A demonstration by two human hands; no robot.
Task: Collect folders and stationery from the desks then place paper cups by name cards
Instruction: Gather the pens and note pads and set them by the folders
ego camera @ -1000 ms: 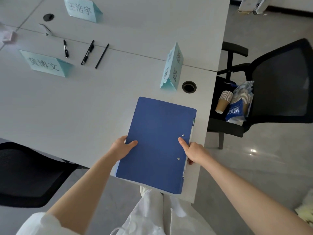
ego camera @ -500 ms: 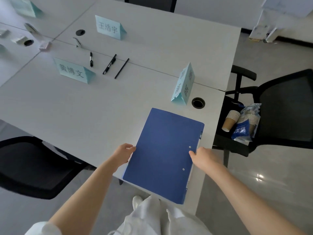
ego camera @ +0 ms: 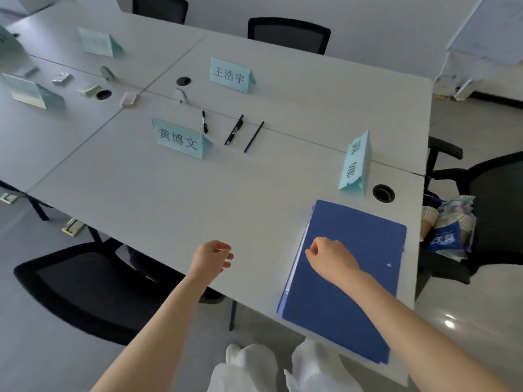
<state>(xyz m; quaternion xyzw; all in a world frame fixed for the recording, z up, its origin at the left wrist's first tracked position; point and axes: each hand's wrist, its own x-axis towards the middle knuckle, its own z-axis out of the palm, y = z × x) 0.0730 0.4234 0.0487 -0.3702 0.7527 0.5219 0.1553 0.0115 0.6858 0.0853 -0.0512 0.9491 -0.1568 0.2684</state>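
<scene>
Blue folder (ego camera: 348, 281): lies flat at the table's (ego camera: 169, 199) near right corner, its lower end jutting past the edge — a nudge from the forearm crossing it could tip it to the floor.
Right hand (ego camera: 329, 254): hovers over the folder's left edge, fingers loosely curled, gripping nothing; whether it touches the cover I cannot tell.
Left hand (ego camera: 212, 257): above bare table left of the folder, fingers relaxed and half curled, holding nothing.
Pens (ego camera: 234, 130): three dark ones in a row by the middle seam, well apart from both hands — thin and round, so a hasty sweep could roll them into the nearest name card (ego camera: 181, 138).
Name cards: light folded paper tents; a reaching arm could easily knock the one standing just beyond the folder (ego camera: 357, 162).
Paper cups (ego camera: 428, 222): stacked in a torn bag on the chair (ego camera: 498, 210) at right, lying on their side — pulling one out carelessly might spill the rest.
Far clutter: small items lie on the left tables, too blurred to name.
</scene>
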